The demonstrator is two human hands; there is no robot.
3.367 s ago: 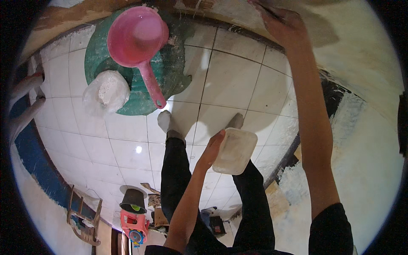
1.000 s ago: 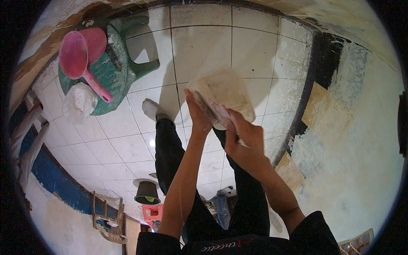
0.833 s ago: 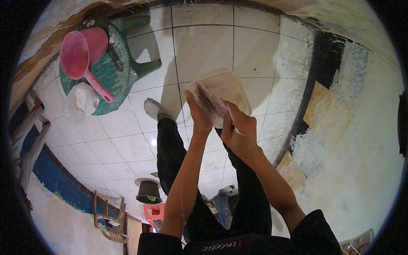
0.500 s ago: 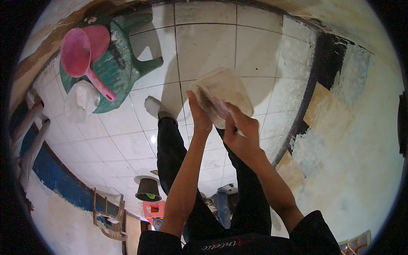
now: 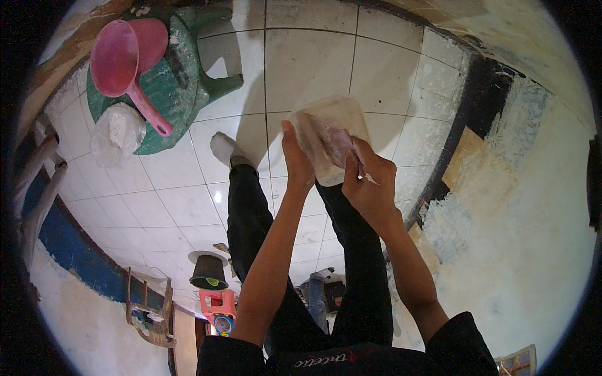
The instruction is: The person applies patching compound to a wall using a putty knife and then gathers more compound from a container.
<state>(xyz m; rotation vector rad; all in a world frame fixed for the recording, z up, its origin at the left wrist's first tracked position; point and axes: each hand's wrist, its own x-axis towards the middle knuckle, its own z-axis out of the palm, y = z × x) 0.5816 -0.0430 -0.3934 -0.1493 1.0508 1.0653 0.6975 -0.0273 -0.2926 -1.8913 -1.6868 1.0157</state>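
Observation:
My left hand (image 5: 296,153) grips the left edge of a shallow pale plastic tray (image 5: 348,116) held over my legs. My right hand (image 5: 373,188) is closed on a flat tool (image 5: 332,141), apparently a scraper, smeared with pale pinkish-white residue. The tool lies against the tray's inside, and its exact shape is partly hidden by my fingers and blur. Up and to the left, a pink long-handled dipper (image 5: 113,59) rests on a scuffed green plastic stool (image 5: 182,100), beside a translucent bag of white material (image 5: 116,135).
Tiled floor (image 5: 307,62) surrounds my feet. A patched, scraped wall (image 5: 501,219) rises at right. Along the left are rolled material (image 5: 41,182) and a wooden chair frame (image 5: 150,313). A dark bucket (image 5: 207,272) and red plastic item (image 5: 216,301) are among clutter below.
My right hand came down from the wall to the tray with the tool. In the last second both hands shifted slightly up and right, the tool still moving within the tray.

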